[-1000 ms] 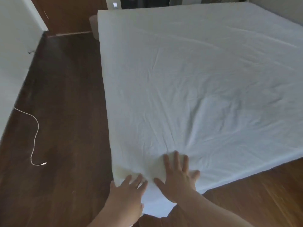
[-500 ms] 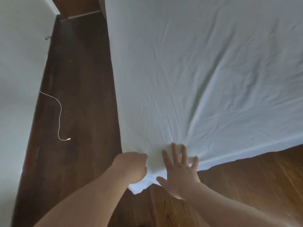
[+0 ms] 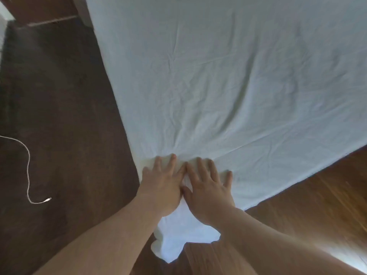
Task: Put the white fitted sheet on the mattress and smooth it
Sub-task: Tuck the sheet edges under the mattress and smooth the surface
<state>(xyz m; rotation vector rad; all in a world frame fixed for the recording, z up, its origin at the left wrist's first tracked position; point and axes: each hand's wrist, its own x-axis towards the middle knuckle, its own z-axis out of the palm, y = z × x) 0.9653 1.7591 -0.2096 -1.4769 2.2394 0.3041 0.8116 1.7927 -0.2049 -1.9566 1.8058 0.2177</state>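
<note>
On the wooden floor [image 3: 59,116], a white cable [image 3: 27,167] lies.

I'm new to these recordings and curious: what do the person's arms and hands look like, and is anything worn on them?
Both forearms are bare as far as the picture shows: no sleeves, gloves or watch. The left hand and the right hand show no rings or markings that I can make out, though the picture is a little soft. The fingers look slim, with short nails. The arms enter from the bottom edge.
</note>
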